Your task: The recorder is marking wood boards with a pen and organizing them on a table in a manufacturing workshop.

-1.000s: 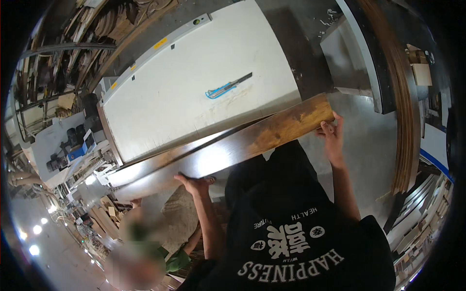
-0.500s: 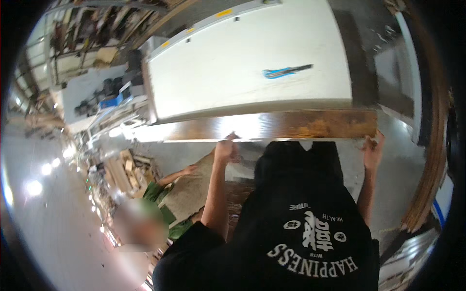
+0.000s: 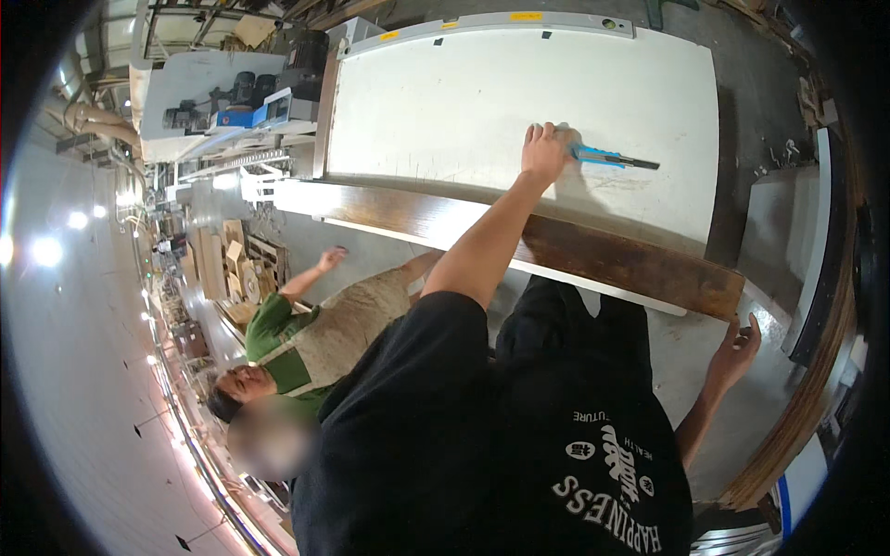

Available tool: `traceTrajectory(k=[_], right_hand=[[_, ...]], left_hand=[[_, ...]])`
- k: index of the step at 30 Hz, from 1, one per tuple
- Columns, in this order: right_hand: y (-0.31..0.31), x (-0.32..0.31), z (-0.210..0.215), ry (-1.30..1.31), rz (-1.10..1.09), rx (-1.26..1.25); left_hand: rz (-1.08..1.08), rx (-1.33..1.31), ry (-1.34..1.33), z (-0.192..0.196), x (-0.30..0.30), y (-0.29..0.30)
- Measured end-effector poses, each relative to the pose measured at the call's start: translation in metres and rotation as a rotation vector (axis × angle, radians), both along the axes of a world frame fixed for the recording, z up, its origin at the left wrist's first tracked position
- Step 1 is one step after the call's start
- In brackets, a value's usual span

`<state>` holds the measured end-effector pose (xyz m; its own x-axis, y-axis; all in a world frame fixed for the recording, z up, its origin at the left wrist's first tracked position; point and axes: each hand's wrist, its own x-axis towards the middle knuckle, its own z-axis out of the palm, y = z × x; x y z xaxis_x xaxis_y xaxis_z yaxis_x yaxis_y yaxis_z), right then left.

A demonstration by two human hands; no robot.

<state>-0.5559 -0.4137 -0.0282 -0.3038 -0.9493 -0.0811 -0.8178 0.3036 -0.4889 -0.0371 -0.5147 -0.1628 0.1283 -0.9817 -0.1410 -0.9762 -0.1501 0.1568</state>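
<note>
A long brown wooden board [image 3: 630, 258] with a glossy surface lies slanting along the near side of the white tabletop [image 3: 445, 102]. My left arm crosses over it. On the tabletop, my left hand [image 3: 547, 151] has its fingers bent but not wrapped round anything. Right beside it is a blue utility knife [image 3: 607, 157] with a dark end; whether hand and knife touch is unclear. My right hand [image 3: 737, 345] holds the board's right end at the near corner, the grip partly hidden under the edge.
A long grey spirit level [image 3: 501, 26] lies along the tabletop's far edge. At the left stands a person in a green shirt and apron [image 3: 338, 320], one arm out. Scrap wood [image 3: 232, 259] is stacked behind them. Motors [image 3: 246, 88] stand at the far left, brown boards [image 3: 797, 417] at the right.
My left hand has let go of the board's near edge and moved forward over it to beside the knife. The board now slants, its right end nearer me. The view has shifted.
</note>
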Motion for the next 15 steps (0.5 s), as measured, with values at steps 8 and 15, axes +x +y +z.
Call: traceTrajectory(k=[8, 15], right_hand=[[-0.014, 0.062, -0.001, -0.570, 0.146, -0.066], [-0.051, 0.074, -0.002, -0.843, 0.260, 0.084]], left_hand=[[-0.017, -0.115, -0.008, 0.013, -0.035, -0.017], [-0.383, 0.017, -0.087, -0.008, -0.062, -0.013]])
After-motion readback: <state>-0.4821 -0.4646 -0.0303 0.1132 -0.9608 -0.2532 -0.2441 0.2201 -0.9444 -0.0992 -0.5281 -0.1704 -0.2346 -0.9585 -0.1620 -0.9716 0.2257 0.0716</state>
